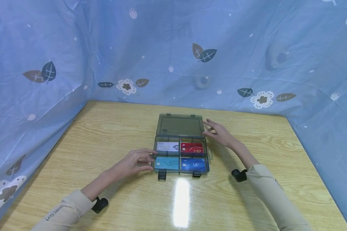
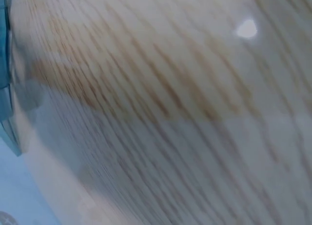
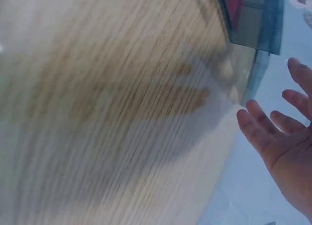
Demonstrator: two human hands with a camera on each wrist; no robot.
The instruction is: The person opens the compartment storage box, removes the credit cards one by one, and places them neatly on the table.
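Observation:
A smoky translucent plastic case [image 1: 207,160] lies on the table with its lid [image 1: 179,125] swung back flat. Dividers split it into several compartments, each holding a card: a white card [image 1: 164,146] back left, a red VIP card [image 1: 192,148] back right, a light-blue card [image 1: 163,163] front left and a dark-blue VIP card [image 1: 193,165] front right. My left hand [image 1: 136,162] is at the case's left side, fingertips right at the rim, fingers loosely bent. By the lid's right edge is my right hand [image 1: 219,134], fingers spread and relaxed; its palm shows in the right wrist view.
Two black latches hang at the case's front, the left latch [image 1: 162,175] and the right latch [image 1: 196,174]. The wooden table [image 1: 118,128] surrounds the case, with a bright reflection in front. A patterned blue cloth [image 1: 167,64] rises behind and along both sides.

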